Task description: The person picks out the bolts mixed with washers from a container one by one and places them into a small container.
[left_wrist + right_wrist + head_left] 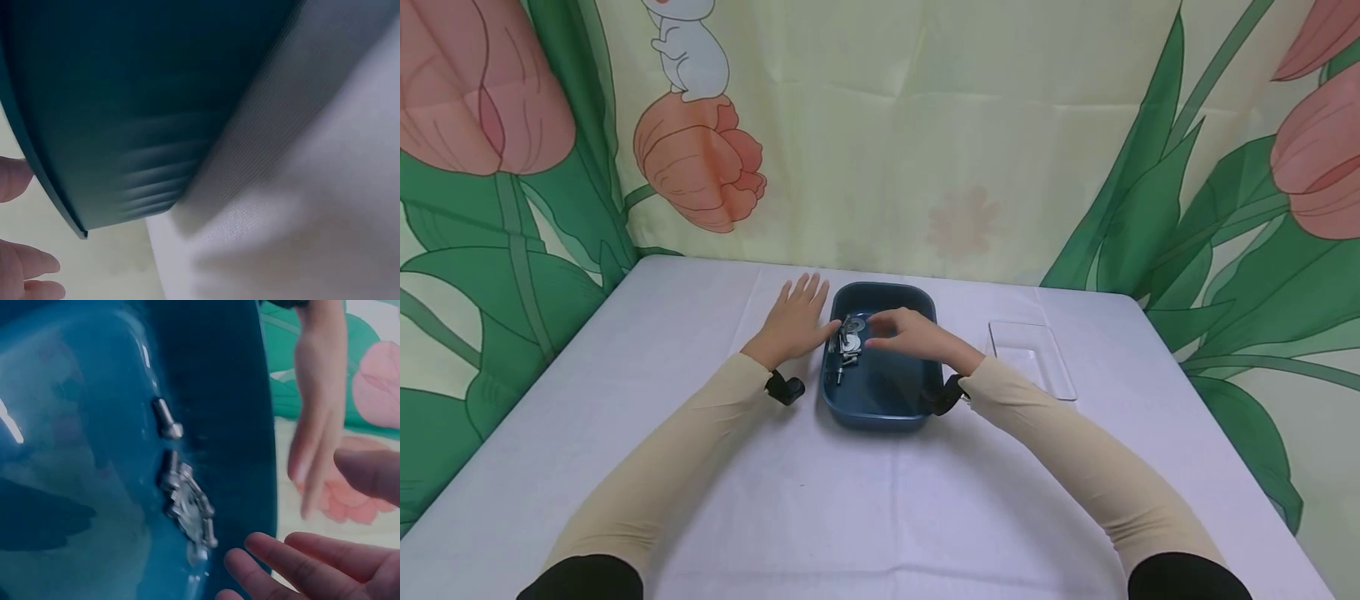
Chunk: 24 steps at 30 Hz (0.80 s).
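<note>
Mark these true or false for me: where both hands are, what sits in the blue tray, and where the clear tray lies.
1. The left hand rests flat on the table beside the blue tray. True.
2. The right hand holds a bolt clear of the tray. False: it hovers open over the tray.
3. Metal bolts and washers lie in the blue tray. True.
4. The clear tray lies left of the blue tray. False: it lies to its right.

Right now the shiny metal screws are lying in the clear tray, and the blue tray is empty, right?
Not quite. The head view shows the metal screws lying in the blue tray, near its left wall, and the right wrist view shows them there too. The clear tray to the right looks empty. The right hand hovers over the blue tray; the left hand rests flat beside it.
</note>
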Available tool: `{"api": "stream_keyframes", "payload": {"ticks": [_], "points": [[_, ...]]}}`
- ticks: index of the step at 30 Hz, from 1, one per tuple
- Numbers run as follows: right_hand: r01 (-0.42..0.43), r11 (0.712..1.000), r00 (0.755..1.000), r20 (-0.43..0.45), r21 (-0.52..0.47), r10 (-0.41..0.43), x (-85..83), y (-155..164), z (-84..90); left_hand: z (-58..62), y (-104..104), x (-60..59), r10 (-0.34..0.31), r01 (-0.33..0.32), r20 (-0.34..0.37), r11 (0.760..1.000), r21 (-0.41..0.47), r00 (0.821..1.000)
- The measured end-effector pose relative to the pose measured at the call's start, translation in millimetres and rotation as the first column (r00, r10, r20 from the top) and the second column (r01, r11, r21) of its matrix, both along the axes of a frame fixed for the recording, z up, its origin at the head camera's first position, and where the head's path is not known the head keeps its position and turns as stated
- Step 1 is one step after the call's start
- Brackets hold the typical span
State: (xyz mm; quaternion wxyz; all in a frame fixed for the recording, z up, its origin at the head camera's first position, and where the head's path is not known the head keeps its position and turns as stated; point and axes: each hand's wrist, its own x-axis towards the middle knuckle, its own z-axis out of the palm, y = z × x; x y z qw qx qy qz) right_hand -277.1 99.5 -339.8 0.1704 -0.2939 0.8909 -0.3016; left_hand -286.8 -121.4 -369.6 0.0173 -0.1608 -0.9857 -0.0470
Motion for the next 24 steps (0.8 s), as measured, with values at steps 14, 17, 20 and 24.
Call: {"api": "stream_keyframes", "payload": {"ticks": [14,17,20,24], "points": [[0.039,0.993,0.978,0.210,-0.111,-0.015,-4.9,-12,-16.6,-0.7,2,-12.6,0.051,-0.079,0.104,0.956,0.284,0.993],[0.105,0.983,0.941,0.334,-0.153,-0.048,-6.2,-15,-19.4,-3.1,-2,-12.4,0.050,-0.104,0.139,0.904,0.414,0.989],[0.158,0.974,0.897,0.437,-0.163,-0.073,-6.9,-18,-21.5,-5.3,-5,-12.2,0.043,-0.131,0.175,0.841,0.525,0.984],[0.195,0.970,0.845,0.527,-0.146,-0.091,-8.4,-21,-24.1,-7.6,-7,-11.7,0.023,-0.198,0.273,0.748,0.633,0.962]]}}
